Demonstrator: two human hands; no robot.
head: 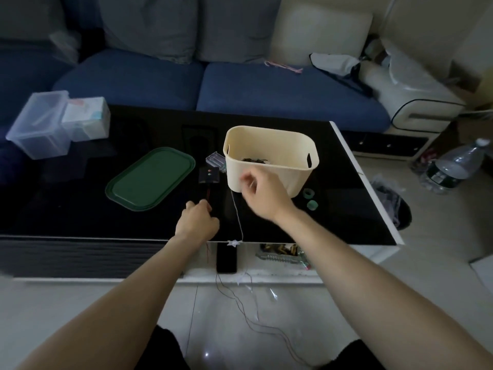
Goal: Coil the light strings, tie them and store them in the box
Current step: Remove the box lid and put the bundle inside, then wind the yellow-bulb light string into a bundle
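Currently coiling: left hand [196,218], lower centre, pinches the dark wire end near the black controller [209,174]. Right hand [262,192] has curled fingers pinching the pale light string [238,217], which runs off the table [80,209] edge to the floor. Cream box [270,158] sits mid-frame, some wire already inside. Best approach, I'd say: keep left anchored, draw even loops, avoid snagging the star lamps. No readable writing or brands.
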